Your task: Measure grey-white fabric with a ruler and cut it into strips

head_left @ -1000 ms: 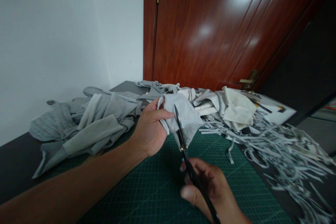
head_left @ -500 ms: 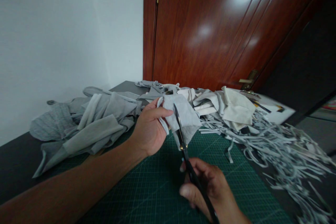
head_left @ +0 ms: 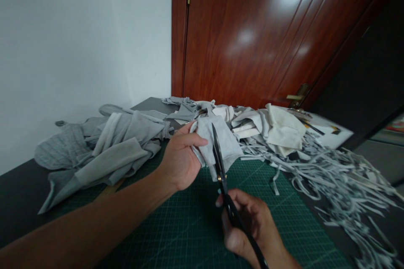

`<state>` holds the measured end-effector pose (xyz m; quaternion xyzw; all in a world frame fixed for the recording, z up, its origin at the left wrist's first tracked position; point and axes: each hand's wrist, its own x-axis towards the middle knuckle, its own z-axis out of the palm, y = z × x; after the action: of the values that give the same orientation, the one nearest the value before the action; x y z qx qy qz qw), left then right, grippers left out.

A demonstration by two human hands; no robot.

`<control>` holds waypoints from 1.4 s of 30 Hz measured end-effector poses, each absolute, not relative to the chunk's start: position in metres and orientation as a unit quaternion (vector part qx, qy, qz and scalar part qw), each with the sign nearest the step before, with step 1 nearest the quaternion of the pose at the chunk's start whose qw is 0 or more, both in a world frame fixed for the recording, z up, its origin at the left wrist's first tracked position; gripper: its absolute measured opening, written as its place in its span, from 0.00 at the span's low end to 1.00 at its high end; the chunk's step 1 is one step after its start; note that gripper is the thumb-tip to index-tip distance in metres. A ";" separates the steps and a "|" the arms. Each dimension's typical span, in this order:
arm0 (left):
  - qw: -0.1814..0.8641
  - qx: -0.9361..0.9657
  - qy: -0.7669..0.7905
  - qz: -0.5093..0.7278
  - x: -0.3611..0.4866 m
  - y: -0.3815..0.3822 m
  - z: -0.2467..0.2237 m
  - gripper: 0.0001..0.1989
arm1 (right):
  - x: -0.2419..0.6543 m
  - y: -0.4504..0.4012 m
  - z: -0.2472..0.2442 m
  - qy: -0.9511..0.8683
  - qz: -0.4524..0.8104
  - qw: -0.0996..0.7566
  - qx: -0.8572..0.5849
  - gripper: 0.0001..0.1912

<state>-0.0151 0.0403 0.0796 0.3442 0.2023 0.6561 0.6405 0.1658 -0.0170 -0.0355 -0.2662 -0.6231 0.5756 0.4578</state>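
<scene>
Pinched between the thumb and fingers of my left hand [head_left: 183,159] is a light grey piece of cloth [head_left: 227,138], raised above a green cutting mat [head_left: 189,222]. My right hand [head_left: 249,218] is wrapped round the handles of black scissors [head_left: 220,168], which point up and away from me. One blade lies in front of the cloth; the other is mostly hidden by it. The blades look nearly closed, with the cloth at them.
Grey garments [head_left: 116,143] are heaped at the left. A pile of thin fabric strips [head_left: 341,185] covers the right side. Folded cloth pieces [head_left: 284,128] lie along the back, before a brown door [head_left: 240,38]. A white sheet [head_left: 337,132] lies at the back right.
The scissor blades have shifted slightly to the right and look closer together. My right thumb has moved right, nearer my fingers. The cloth's lower edge has changed shape slightly.
</scene>
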 end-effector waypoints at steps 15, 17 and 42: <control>0.635 0.354 0.196 0.658 -0.014 0.039 0.076 0.15 | 0.168 -0.018 -0.035 -0.643 0.550 0.448 -0.287 0.26; 0.634 0.358 0.194 0.657 -0.014 0.039 0.077 0.16 | 0.168 -0.017 -0.033 -0.657 0.539 0.438 -0.293 0.25; 0.635 0.364 0.215 0.646 -0.009 0.035 0.071 0.13 | 0.165 -0.017 -0.035 -0.643 0.545 0.458 -0.283 0.27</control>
<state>-0.0090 0.0346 0.0712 0.3636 0.2153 0.6465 0.6352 0.1651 -0.0171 -0.0347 -0.2830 -0.6432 0.5447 0.4577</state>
